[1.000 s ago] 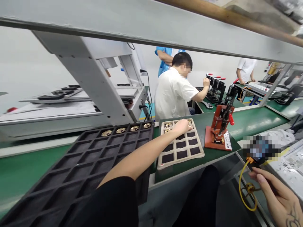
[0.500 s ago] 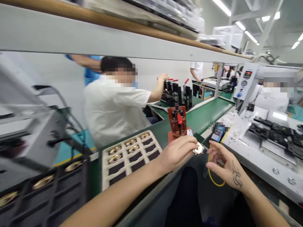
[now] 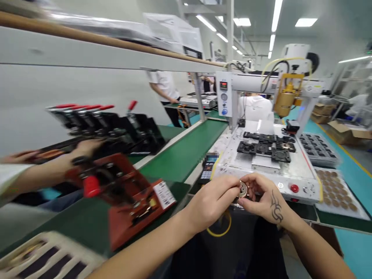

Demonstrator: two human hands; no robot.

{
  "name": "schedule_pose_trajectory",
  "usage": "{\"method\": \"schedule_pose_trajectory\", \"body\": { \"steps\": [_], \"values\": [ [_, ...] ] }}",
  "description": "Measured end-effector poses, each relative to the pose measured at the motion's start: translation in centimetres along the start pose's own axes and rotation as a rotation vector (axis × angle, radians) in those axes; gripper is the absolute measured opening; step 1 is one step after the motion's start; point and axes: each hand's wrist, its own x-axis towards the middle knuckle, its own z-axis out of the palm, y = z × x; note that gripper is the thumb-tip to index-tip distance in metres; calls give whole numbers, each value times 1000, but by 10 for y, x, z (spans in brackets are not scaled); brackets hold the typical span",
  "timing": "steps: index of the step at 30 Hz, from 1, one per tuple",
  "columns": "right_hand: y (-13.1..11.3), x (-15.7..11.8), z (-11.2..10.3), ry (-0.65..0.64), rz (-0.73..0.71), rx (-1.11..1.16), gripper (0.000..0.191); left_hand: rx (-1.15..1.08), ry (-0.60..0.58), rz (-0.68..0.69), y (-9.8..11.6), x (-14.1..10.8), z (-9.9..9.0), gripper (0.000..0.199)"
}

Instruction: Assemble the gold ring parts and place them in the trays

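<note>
Both of the person's hands meet in front of them, around a small round metal disc [image 3: 243, 190]. The left hand [image 3: 213, 201] has its fingers bent in and pinching the disc's left side; its thumb is hidden from me. The right hand [image 3: 260, 195] curls round the other side, thumb low and fingers above, nearly closed on it. The disc is held up in the air, just off the near edge of a white machine [image 3: 286, 176], towards that machine's left corner. Black blocks [image 3: 264, 143] sit on the machine's top, and a red button [image 3: 294, 188] is on its front edge. By its left edge lies a keypad [image 3: 207, 170]; past its right edge, brown rounds [image 3: 338, 190] line a sheet. On the green tabletop [image 3: 78, 223] to the left stands a red press [image 3: 128, 209], beside a cream tray [image 3: 62, 242].
</note>
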Motion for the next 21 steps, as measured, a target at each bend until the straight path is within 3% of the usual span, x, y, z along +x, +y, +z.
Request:
{"method": "schedule_pose_trajectory", "body": {
  "steps": [2, 5, 7, 9, 10, 12, 15, 18, 21],
  "values": [
    [6, -9, -31, 98, 69, -44, 39, -70, -8, -56, -9, 20, 22, 27],
    [15, -26, -85, 342, 140, -181, 41, -111, -37, -205, -36, 63, 57, 43],
    [17, -37, -118, 491, 142, -282, 41, -115, -127, -271, -58, 103, 83, 38],
    [14, -48, -143, 561, 137, -352, 40, -106, -296, -345, -78, 146, 112, 34],
    [11, -53, -151, 572, 139, -372, 41, -92, -409, -392, -87, 168, 127, 37],
    [5, -65, -164, 583, 142, -389, 43, -80, -515, -420, -100, 204, 155, 41],
    [2, -87, -179, 603, 158, -360, 48, -59, -654, -446, -115, 238, 186, 43],
    [4, -106, -196, 620, 189, -320, 53, -36, -796, -471, -127, 254, 201, 43],
    [3, -106, -211, 649, 194, -347, 55, -12, -894, -479, -135, 267, 209, 46]
  ]
}}
